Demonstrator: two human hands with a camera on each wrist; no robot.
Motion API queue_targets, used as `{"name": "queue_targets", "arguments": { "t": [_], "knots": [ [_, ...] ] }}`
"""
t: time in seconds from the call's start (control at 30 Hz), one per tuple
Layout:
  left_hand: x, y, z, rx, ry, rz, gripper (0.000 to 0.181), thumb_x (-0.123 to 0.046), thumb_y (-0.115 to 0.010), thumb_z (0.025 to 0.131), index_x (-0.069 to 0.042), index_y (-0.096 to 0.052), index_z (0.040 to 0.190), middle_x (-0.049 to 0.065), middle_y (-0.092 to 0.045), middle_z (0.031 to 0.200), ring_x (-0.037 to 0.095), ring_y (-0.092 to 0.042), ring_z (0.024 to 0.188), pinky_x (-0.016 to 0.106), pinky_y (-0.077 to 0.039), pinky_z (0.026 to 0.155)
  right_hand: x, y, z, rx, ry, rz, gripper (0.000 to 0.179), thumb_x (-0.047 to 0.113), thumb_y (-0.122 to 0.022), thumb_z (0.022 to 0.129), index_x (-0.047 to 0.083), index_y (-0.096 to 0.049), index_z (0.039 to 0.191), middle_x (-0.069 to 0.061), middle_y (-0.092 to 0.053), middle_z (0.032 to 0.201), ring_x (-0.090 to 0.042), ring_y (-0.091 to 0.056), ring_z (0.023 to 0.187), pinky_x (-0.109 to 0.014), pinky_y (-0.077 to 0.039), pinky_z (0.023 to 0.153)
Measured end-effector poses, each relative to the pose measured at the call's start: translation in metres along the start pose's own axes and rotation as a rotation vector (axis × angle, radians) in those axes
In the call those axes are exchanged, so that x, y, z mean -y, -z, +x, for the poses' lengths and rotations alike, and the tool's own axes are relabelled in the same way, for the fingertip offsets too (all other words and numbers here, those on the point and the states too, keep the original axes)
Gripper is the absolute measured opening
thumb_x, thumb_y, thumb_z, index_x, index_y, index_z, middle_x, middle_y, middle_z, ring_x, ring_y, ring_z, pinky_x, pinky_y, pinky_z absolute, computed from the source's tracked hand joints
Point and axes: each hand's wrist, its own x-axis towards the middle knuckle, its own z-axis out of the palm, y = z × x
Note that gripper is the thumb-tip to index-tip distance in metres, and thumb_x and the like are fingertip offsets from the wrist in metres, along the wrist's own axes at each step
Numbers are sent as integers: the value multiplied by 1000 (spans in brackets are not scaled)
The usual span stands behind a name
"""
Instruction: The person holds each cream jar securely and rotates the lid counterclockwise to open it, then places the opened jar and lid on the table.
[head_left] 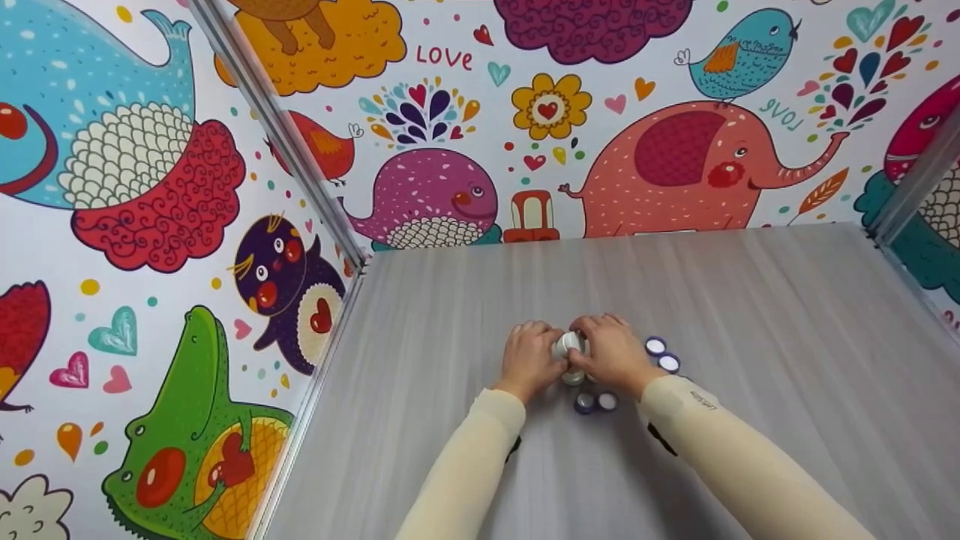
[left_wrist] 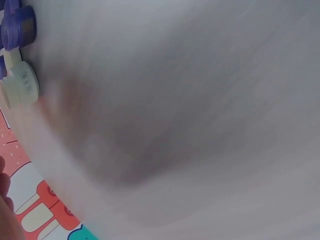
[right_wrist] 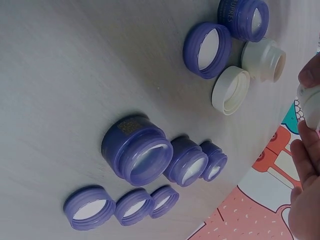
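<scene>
My left hand (head_left: 531,356) and right hand (head_left: 611,352) meet in the middle of the table and grip a small white jar (head_left: 570,343) between their fingers. In the right wrist view only part of this white jar (right_wrist: 312,107) shows at the right edge, beside the right hand (right_wrist: 306,195). Close below it, an open white jar (right_wrist: 262,60) stands on the table with its white lid (right_wrist: 231,92) lying beside it. The fingers (left_wrist: 5,192) of my left hand just enter the left edge of the left wrist view.
Several open purple jars (right_wrist: 137,150) stand on the grey table (head_left: 420,420). Purple lids (right_wrist: 90,207) lie in a row in front of them, liners up. Another purple jar (right_wrist: 245,17) and lid (right_wrist: 207,50) are near the white ones. Cartoon-printed walls (head_left: 442,97) border the table.
</scene>
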Motion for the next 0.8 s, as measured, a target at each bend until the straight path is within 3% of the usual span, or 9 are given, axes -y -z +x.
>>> {"name": "queue_targets", "arguments": {
  "t": [0.33,0.8],
  "knots": [
    [0,0,0,-28,-9,13,38,-37,-80,75,-16,-77,106,-4,-69,97,15,-62,92,32,-46,83,1,0,-2,2,-42,-24,40,40,-60,96,6,-65,116,-7,-67,99,-28,-62,101,-51,-28,110],
    [1,-1,-2,-52,-25,14,40,-39,-82,72,-17,-77,104,-5,-68,95,15,-62,89,32,-46,80,1,0,-1,2,-14,-13,35,32,-69,88,8,-66,113,-7,-66,101,-25,-59,100,-49,-32,108]
  ]
}}
